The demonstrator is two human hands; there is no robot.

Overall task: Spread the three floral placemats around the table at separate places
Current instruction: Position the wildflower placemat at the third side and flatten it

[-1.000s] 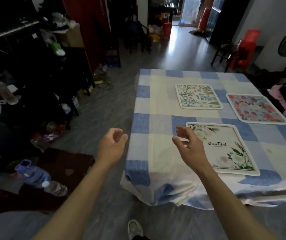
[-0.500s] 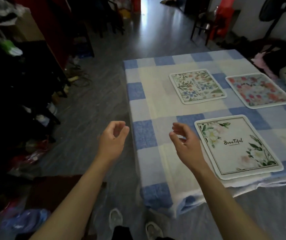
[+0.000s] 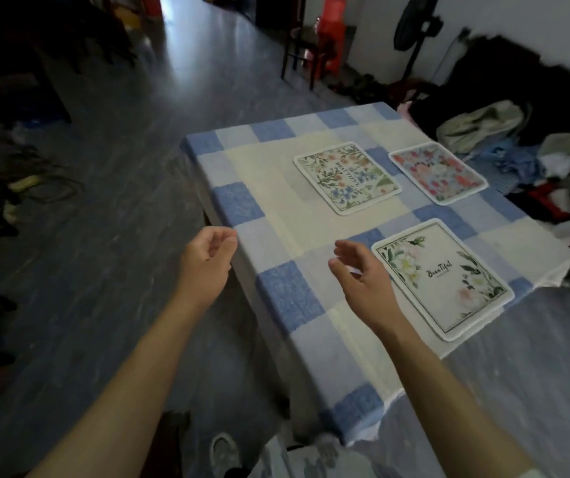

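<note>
Three floral placemats lie flat on a table with a blue and cream checked cloth [image 3: 287, 298]. The near one is white with green leaves and black script [image 3: 440, 276]. Behind it lies a mat with mixed coloured flowers [image 3: 345, 177], and to its right a pink and red flowered mat [image 3: 437, 172]. My right hand [image 3: 363, 288] hovers just left of the near mat, fingers loosely curled, holding nothing. My left hand [image 3: 207, 263] hangs off the table's left edge, fingers curled inward and empty.
Piles of clothes [image 3: 518, 160] lie right of the table. A standing fan [image 3: 414, 25] and a dark chair with a red stool [image 3: 314, 46] are at the back. Cables [image 3: 42, 184] and clutter lie on the grey floor at left. My shoes [image 3: 221, 453] show below.
The view has swung to the right and tilted down, so the table appears turned. Both hands keep much the same curled pose; the three mats have not moved.
</note>
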